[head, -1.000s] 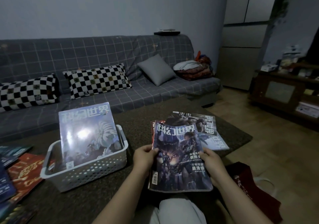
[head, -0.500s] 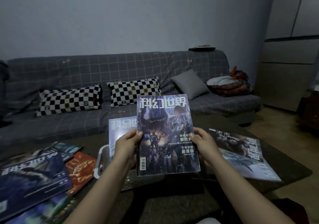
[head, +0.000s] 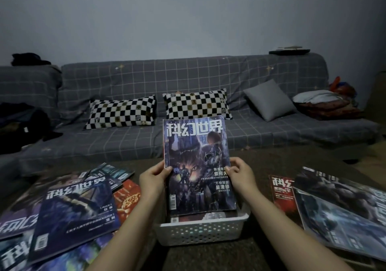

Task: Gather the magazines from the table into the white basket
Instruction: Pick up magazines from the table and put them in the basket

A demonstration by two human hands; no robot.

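Observation:
A dark blue magazine (head: 197,164) with a cat-like creature on its cover stands upright in the white basket (head: 200,232), its lower edge down inside. My left hand (head: 153,180) grips its left edge and my right hand (head: 240,176) grips its right edge. Another magazine shows behind it in the basket. Several magazines (head: 69,212) lie spread on the table at the left. A red magazine (head: 282,191) and overlapping blue-grey ones (head: 342,214) lie at the right.
The dark table (head: 208,256) carries the basket at its middle. Behind it runs a grey checked sofa (head: 188,78) with two black-and-white pillows (head: 123,112), a grey cushion (head: 269,99) and folded blankets (head: 325,103). Dark clothes lie on the sofa's left end.
Both hands have carried the cat-cover magazine from over the table to the basket and lowered it in upright. The view has turned left, centring the basket.

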